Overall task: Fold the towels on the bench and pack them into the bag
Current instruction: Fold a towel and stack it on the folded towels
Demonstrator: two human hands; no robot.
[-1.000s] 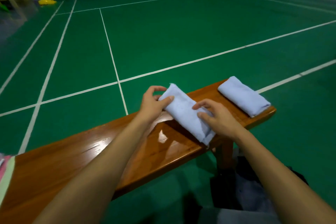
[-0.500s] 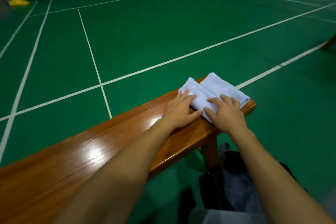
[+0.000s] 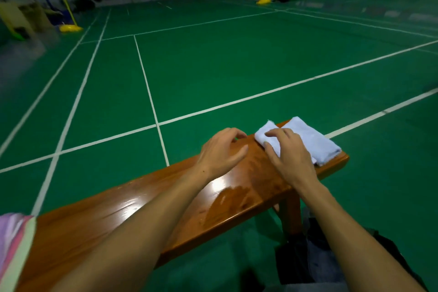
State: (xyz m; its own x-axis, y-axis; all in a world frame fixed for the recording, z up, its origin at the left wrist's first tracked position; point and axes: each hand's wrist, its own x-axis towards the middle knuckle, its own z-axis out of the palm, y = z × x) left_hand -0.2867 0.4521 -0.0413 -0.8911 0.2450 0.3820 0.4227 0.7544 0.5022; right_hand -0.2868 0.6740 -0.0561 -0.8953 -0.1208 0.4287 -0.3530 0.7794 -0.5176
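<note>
1. Head view, nearest first: a dark bag [image 3: 315,258] sits on the floor beside the counter's [image 3: 147,206] leg, under the right forearm; no towel shows in it, so packing looks not yet begun.
2. At the counter's near left edge lies a pink and pale striped cloth [image 3: 14,244], cut off by the frame; I cannot tell whether it is folded.
3. Left hand [image 3: 221,152] hovers over bare wood, its grip released, fingers loosely curled on nothing.
4. Right hand [image 3: 288,152] rests spread fingers on the near towel, pressing rather than clasping.
5. Two folded light-blue towels [image 3: 308,140] lie side by side, touching, at the counter's far right end, their long axes running across the plank from far-left to near-right.
6. My judgement: folding here is largely done; bagging remains.
</note>
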